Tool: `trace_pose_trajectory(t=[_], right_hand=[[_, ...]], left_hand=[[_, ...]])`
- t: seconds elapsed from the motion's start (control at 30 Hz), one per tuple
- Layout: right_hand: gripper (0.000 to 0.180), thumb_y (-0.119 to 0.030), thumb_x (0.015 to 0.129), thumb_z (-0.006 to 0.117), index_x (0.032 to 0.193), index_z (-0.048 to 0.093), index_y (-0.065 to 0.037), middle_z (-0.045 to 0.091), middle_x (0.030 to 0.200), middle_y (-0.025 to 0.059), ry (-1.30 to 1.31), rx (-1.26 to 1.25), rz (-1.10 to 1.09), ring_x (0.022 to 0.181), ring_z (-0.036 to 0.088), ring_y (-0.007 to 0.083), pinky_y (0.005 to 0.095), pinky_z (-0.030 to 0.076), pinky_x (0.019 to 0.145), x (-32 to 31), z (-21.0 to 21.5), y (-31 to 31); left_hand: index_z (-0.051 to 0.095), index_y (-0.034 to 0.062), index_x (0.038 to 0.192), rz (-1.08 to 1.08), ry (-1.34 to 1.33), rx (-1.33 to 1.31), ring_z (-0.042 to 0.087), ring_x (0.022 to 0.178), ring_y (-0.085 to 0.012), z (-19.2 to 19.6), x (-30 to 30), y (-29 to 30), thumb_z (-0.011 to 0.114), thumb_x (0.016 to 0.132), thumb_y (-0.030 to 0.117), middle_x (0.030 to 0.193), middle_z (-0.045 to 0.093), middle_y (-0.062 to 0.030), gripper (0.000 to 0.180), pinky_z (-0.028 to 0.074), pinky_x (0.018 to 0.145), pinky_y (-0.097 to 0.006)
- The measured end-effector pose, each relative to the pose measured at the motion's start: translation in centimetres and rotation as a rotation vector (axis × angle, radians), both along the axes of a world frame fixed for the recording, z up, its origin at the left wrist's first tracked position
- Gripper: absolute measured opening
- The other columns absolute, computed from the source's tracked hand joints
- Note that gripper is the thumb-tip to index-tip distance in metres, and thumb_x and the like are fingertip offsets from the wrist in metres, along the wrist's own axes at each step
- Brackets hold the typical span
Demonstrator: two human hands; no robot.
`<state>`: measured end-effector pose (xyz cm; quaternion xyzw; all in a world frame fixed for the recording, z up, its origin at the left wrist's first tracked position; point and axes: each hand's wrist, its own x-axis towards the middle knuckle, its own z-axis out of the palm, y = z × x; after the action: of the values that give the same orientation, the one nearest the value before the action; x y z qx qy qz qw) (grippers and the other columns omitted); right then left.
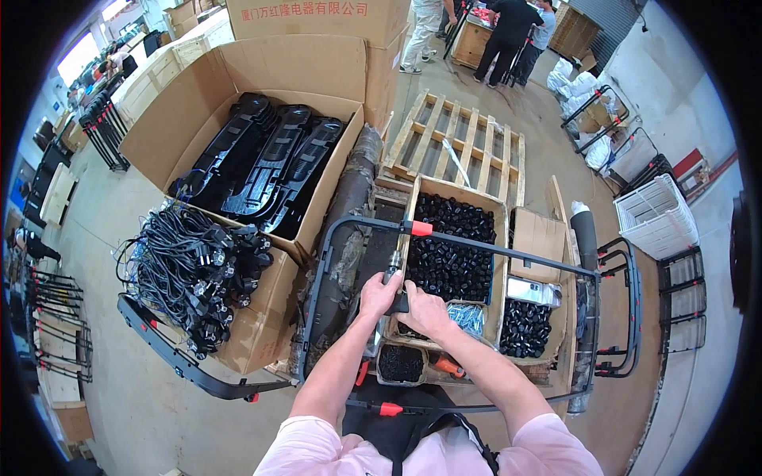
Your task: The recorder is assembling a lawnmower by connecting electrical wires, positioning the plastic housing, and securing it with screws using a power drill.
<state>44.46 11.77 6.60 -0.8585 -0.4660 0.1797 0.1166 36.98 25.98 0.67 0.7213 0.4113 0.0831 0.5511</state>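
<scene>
My left hand [381, 295] is wrapped round a power drill [394, 260], its chuck and bit pointing away from me. My right hand [426, 311] closes on the drill's dark lower part, close beside the left. The bit reaches the far bar of a black tubular frame [508, 252], near a red clip [421, 228]. That frame lies over the work surface and runs round both my forearms. Below and right of the hands sit black plastic parts [452, 246] in a wooden tray and silver screws [467, 319]. How the fingers lie on the drill is partly hidden.
A carton [159, 131] of black moulded panels stands at left, with bundled black cables [186, 262] before it. Small black pieces [401, 363] fill a near box; an orange tool [451, 366] lies beside it. A pallet [464, 139] lies ahead; people [508, 36] stand beyond.
</scene>
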Motion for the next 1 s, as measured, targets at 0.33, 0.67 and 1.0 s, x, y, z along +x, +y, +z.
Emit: trace_pose_trajectory(t=[0.33, 0.67, 1.0], right_hand=[[0.079, -0.034, 0.081, 0.082, 0.138, 0.045, 0.006, 0.072, 0.109, 0.0301, 0.020, -0.026, 0.000, 0.095, 0.075, 0.0445, 0.0509, 0.062, 0.084, 0.8, 0.5, 0.1], [0.094, -0.039, 0.079, 0.086, 0.148, 0.040, 0.005, 0.074, 0.104, 0.0310, 0.028, 0.005, -0.022, 0.095, 0.074, 0.0462, 0.0525, 0.060, 0.085, 2.0, -0.4, -0.2], [0.106, -0.048, 0.077, 0.088, 0.154, 0.035, 0.001, 0.073, 0.109, 0.0303, 0.075, 0.102, -0.036, 0.101, 0.073, 0.0461, 0.0512, 0.060, 0.087, 3.2, -2.0, -0.2]], left_hand=[[0.075, -0.0014, 0.115, -0.034, 0.017, -0.026, 0.072, 0.105, -0.0408, 0.8, 1.0, 0.2, 0.064, 0.096, 0.060, 0.107, 0.075, -0.0264, 0.065, 0.054, 0.091, -0.048], [0.069, -0.0025, 0.112, -0.005, 0.054, 0.036, 0.069, 0.112, -0.0445, -0.1, 2.5, -0.3, 0.063, 0.098, 0.058, 0.110, 0.074, -0.0279, 0.063, 0.052, 0.097, -0.049], [0.057, -0.0043, 0.124, -0.071, 0.131, 0.070, 0.068, 0.114, -0.0505, 1.0, 3.4, 0.1, 0.060, 0.098, 0.059, 0.115, 0.071, -0.0355, 0.069, 0.052, 0.099, -0.055]])
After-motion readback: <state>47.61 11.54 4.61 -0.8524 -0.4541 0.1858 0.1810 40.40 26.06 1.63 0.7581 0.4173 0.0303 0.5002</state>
